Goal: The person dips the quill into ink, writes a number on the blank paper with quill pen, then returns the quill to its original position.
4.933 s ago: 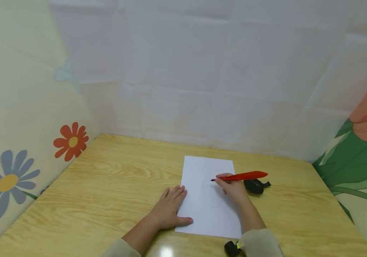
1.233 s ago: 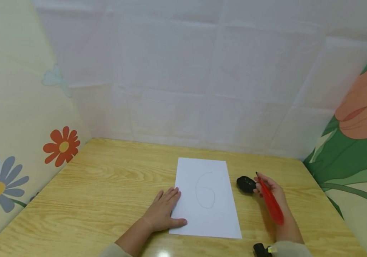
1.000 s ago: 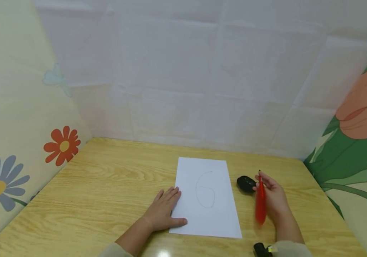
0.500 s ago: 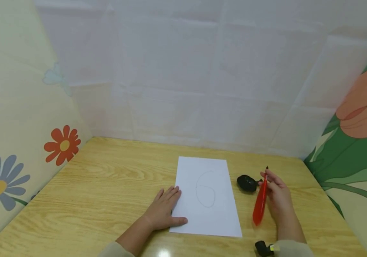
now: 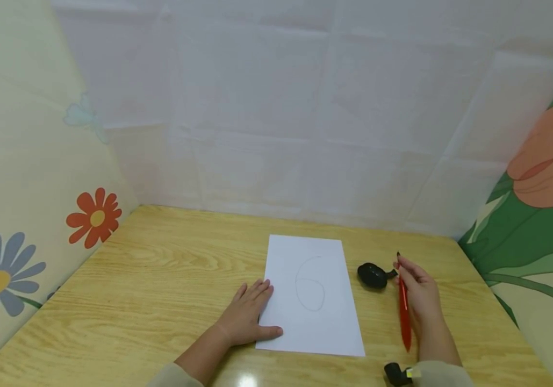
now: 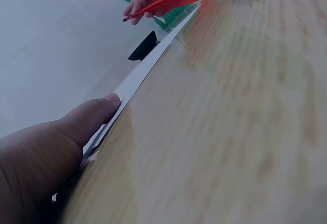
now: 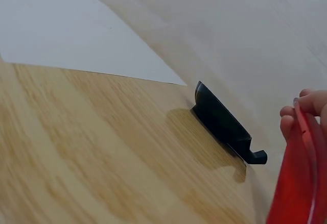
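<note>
A white sheet of paper (image 5: pixel 336 333) lies on the table with a thin grey figure like a 6 drawn on it. My left hand (image 5: pixel 244 320) rests flat at the sheet's left edge, thumb over the paper and fingers spread. To the right of the sheet, my right hand (image 5: pixel 423 298) pinches a red feather-shaped pen (image 5: pixel 404 317) near its dark tip. That tip points up and away from me, and the broad feather end hangs back toward me. Just left of these fingers sits a small black oval object (image 5: pixel 372 275) with a short stub; in the right wrist view it resembles a shallow holder (image 7: pixel 219 119).
The wood-grain table (image 5: pixel 160 279) meets a white cloth backdrop (image 5: pixel 257 134) at the back. Cloths printed with flowers stand at both sides. A black wrist camera (image 5: pixel 396 373) sits by the right sleeve.
My right hand has gone from the paper to beside the black object, uncovering the drawn figure. Over the last second the pen swung in the fingers and the hand shifted slightly right. The left hand stayed.
</note>
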`<move>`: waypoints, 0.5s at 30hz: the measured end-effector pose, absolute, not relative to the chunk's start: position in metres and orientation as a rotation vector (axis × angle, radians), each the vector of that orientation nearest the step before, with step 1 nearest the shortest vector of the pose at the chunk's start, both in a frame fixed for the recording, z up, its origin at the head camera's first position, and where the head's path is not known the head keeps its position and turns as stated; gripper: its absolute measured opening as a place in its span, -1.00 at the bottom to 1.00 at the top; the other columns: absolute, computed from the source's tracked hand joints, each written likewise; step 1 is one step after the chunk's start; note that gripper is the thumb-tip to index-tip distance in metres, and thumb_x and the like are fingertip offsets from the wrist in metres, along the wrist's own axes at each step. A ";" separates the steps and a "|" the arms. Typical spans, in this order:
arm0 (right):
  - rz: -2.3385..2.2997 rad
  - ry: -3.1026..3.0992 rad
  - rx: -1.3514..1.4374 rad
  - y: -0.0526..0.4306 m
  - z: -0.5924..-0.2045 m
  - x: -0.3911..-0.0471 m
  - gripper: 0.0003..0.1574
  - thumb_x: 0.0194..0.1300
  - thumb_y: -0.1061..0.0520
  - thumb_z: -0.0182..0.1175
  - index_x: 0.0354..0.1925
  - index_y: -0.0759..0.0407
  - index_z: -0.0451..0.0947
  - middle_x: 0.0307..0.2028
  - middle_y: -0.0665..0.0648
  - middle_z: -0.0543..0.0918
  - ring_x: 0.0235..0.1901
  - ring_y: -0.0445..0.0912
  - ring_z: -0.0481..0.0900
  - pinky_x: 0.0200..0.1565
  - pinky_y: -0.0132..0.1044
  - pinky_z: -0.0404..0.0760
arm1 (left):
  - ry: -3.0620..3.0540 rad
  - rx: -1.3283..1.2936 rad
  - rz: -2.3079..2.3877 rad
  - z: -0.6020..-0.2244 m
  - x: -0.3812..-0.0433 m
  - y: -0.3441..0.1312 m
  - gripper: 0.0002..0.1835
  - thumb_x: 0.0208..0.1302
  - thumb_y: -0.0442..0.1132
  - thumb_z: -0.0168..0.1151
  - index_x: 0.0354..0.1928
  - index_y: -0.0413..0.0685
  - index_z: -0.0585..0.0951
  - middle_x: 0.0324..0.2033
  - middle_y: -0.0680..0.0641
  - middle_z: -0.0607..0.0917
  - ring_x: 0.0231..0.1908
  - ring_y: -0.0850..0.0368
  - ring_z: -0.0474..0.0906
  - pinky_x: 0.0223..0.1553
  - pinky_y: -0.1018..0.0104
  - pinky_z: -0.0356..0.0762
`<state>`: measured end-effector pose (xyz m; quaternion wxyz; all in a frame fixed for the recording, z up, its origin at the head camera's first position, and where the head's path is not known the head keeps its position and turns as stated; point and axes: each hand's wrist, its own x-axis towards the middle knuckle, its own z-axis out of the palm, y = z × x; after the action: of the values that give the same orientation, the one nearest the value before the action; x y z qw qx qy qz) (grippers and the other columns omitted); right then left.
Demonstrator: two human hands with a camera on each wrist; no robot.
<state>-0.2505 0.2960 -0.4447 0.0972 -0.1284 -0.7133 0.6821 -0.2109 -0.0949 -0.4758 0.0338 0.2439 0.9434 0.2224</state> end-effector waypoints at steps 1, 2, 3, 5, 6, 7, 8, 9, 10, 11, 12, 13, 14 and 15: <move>1.947 -2.170 -0.367 0.296 -0.445 -0.250 -0.45 0.45 0.12 0.10 0.35 0.21 0.38 -0.33 -0.48 0.63 -0.30 -0.43 0.57 -0.21 -0.60 0.58 | 2.902 0.751 0.685 -0.476 -0.211 -0.095 0.08 0.11 0.38 0.23 0.45 -0.29 0.22 0.49 -0.22 0.19 0.51 -0.16 0.02 0.50 -0.20 -0.16; 1.883 -2.222 -0.354 0.297 -0.446 -0.250 -0.43 0.45 0.12 0.10 0.36 0.25 0.36 -0.35 -0.51 0.60 -0.29 -0.48 0.55 -0.21 -0.61 0.57 | 2.902 0.752 0.686 -0.476 -0.211 -0.095 0.08 0.11 0.37 0.23 0.45 -0.29 0.22 0.49 -0.22 0.19 0.51 -0.17 0.02 0.50 -0.20 -0.16; 1.821 -2.275 -0.341 0.297 -0.446 -0.250 -0.42 0.45 0.12 0.10 0.36 0.26 0.34 -0.36 -0.53 0.57 -0.28 -0.52 0.53 -0.22 -0.62 0.56 | 2.902 0.752 0.685 -0.476 -0.211 -0.095 0.08 0.11 0.37 0.23 0.44 -0.29 0.22 0.49 -0.22 0.19 0.51 -0.17 0.02 0.50 -0.20 -0.15; 1.731 -2.355 -0.328 0.298 -0.448 -0.249 -0.41 0.45 0.10 0.10 0.36 0.28 0.34 -0.36 -0.54 0.54 -0.27 -0.59 0.49 -0.21 -0.65 0.54 | 2.903 0.751 0.683 -0.476 -0.211 -0.095 0.07 0.11 0.37 0.23 0.44 -0.29 0.22 0.49 -0.22 0.19 0.51 -0.16 0.02 0.50 -0.20 -0.15; 1.714 -2.379 -0.331 0.299 -0.449 -0.249 -0.41 0.45 0.10 0.11 0.35 0.28 0.34 -0.34 -0.53 0.54 -0.27 -0.62 0.48 -0.20 -0.66 0.54 | 2.903 0.749 0.681 -0.476 -0.211 -0.095 0.07 0.11 0.37 0.23 0.45 -0.28 0.22 0.49 -0.21 0.19 0.51 -0.16 0.02 0.51 -0.20 -0.16; 1.707 -2.400 -0.336 0.299 -0.449 -0.249 -0.40 0.44 0.09 0.12 0.35 0.28 0.34 -0.31 -0.49 0.57 -0.27 -0.63 0.48 -0.19 -0.67 0.54 | 2.902 0.749 0.682 -0.475 -0.211 -0.095 0.07 0.11 0.37 0.23 0.45 -0.28 0.22 0.49 -0.21 0.19 0.51 -0.16 0.02 0.51 -0.20 -0.16; 1.699 -2.421 -0.345 0.300 -0.450 -0.249 -0.40 0.44 0.09 0.12 0.35 0.28 0.34 -0.26 -0.43 0.61 -0.28 -0.63 0.48 -0.19 -0.68 0.53 | 2.901 0.748 0.683 -0.475 -0.210 -0.095 0.07 0.11 0.37 0.23 0.45 -0.28 0.22 0.49 -0.21 0.19 0.52 -0.16 0.02 0.51 -0.20 -0.16; 1.683 -2.444 -0.353 0.300 -0.451 -0.250 -0.40 0.43 0.08 0.13 0.34 0.28 0.36 -0.20 -0.35 0.65 -0.29 -0.63 0.48 -0.18 -0.68 0.53 | 2.900 0.747 0.684 -0.475 -0.210 -0.095 0.07 0.11 0.37 0.23 0.45 -0.28 0.22 0.49 -0.21 0.19 0.52 -0.16 0.02 0.51 -0.20 -0.16; 1.659 -2.470 -0.358 0.301 -0.452 -0.250 -0.40 0.42 0.08 0.14 0.33 0.29 0.37 -0.14 -0.25 0.69 -0.30 -0.63 0.48 -0.18 -0.69 0.52 | 2.898 0.746 0.686 -0.475 -0.210 -0.095 0.07 0.11 0.37 0.23 0.45 -0.28 0.22 0.49 -0.21 0.19 0.52 -0.16 0.01 0.51 -0.20 -0.16; 1.631 -2.496 -0.362 0.301 -0.453 -0.251 -0.40 0.42 0.07 0.15 0.32 0.30 0.38 -0.09 -0.15 0.71 -0.31 -0.63 0.48 -0.19 -0.69 0.52 | 2.896 0.745 0.689 -0.475 -0.210 -0.095 0.07 0.11 0.36 0.24 0.45 -0.28 0.22 0.49 -0.21 0.19 0.52 -0.16 0.01 0.51 -0.20 -0.16; 1.600 -2.519 -0.363 0.302 -0.454 -0.251 -0.41 0.41 0.07 0.16 0.30 0.31 0.40 -0.06 -0.06 0.72 -0.33 -0.62 0.48 -0.19 -0.69 0.51 | 2.895 0.745 0.692 -0.474 -0.210 -0.095 0.07 0.11 0.36 0.24 0.45 -0.28 0.22 0.49 -0.21 0.19 0.52 -0.16 0.01 0.51 -0.20 -0.16; 1.566 -2.546 -0.359 0.303 -0.455 -0.252 -0.41 0.40 0.06 0.17 0.29 0.32 0.41 -0.05 0.03 0.73 -0.35 -0.61 0.47 -0.21 -0.68 0.51 | 2.893 0.745 0.695 -0.474 -0.210 -0.095 0.07 0.11 0.36 0.24 0.44 -0.28 0.22 0.49 -0.22 0.19 0.52 -0.16 0.01 0.50 -0.20 -0.16; 1.533 -2.566 -0.355 0.303 -0.456 -0.252 -0.41 0.39 0.06 0.19 0.27 0.34 0.43 -0.05 0.09 0.74 -0.36 -0.60 0.46 -0.23 -0.67 0.50 | 2.893 0.745 0.696 -0.474 -0.210 -0.095 0.07 0.11 0.36 0.24 0.44 -0.28 0.22 0.49 -0.22 0.19 0.52 -0.16 0.01 0.50 -0.20 -0.16; 1.492 -2.587 -0.353 0.304 -0.457 -0.253 -0.42 0.38 0.05 0.20 0.25 0.34 0.46 -0.07 0.12 0.74 -0.37 -0.59 0.45 -0.25 -0.66 0.50 | 2.893 0.745 0.695 -0.474 -0.210 -0.095 0.07 0.11 0.36 0.24 0.44 -0.28 0.22 0.49 -0.22 0.19 0.52 -0.16 0.02 0.50 -0.20 -0.16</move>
<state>-0.2527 0.3040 -0.4572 0.0672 -0.1170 -0.8584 0.4949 -0.2101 -0.0946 -0.4742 0.0375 0.2427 0.9426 0.2265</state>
